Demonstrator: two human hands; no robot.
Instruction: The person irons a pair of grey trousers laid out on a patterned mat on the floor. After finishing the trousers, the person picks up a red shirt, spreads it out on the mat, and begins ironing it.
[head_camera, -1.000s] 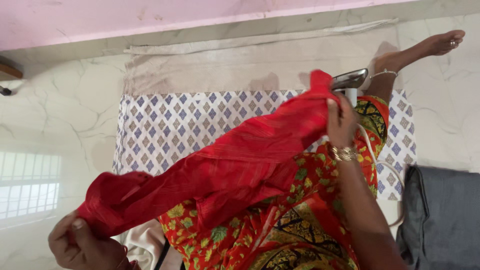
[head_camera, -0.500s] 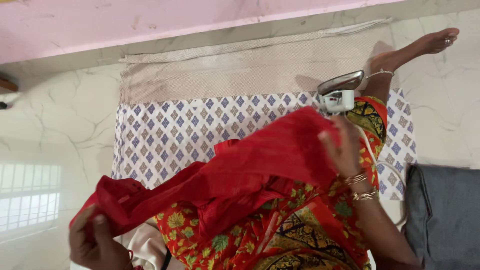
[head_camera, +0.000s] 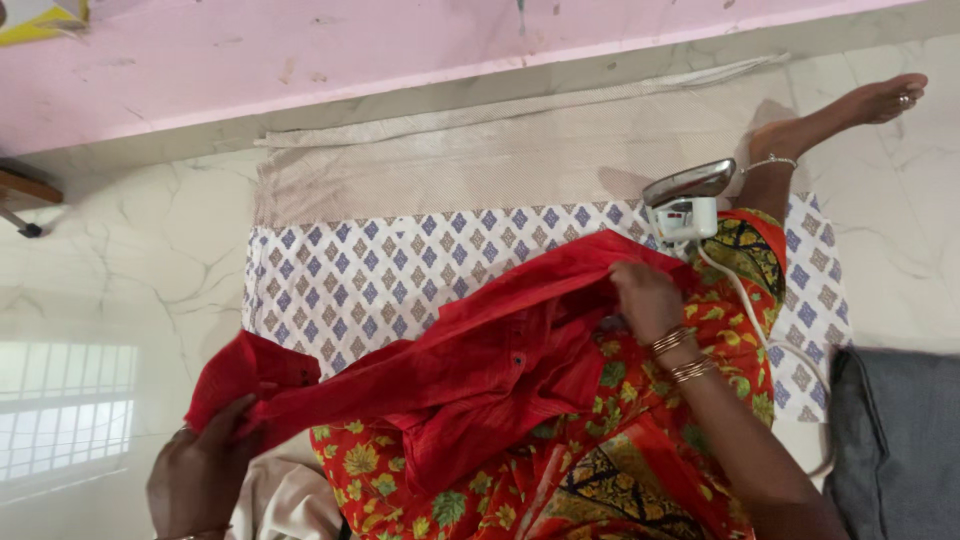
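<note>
Red garment (head_camera: 470, 350): stretched between both hands, running from 8 o'clock up towards 2 o'clock over the lap.
Left hand (head_camera: 200, 475): fingers closed on the garment's lower end at 8 o'clock.
Right hand (head_camera: 645, 300): pinching the upper edge, just right of centre.
Iron (head_camera: 688, 200): standing on end at 1 o'clock, just beyond the right hand.
Patterned cloth (head_camera: 380, 270): spread flat on the marble floor (head_camera: 130, 260).
Grey fabric (head_camera: 900, 440): at 4 o'clock.
Pink wall (head_camera: 300, 50): along 12 o'clock.

My left hand (head_camera: 200, 480) runs off the bottom edge of the frame, its fingertips tucked under the red garment (head_camera: 470, 340). The grey cloth (head_camera: 895, 440) at lower right is cut by the frame's corner. The garment hides much of the patterned sheet (head_camera: 400, 270), and the iron's cord (head_camera: 760, 320) vanishes behind my right arm.
</note>
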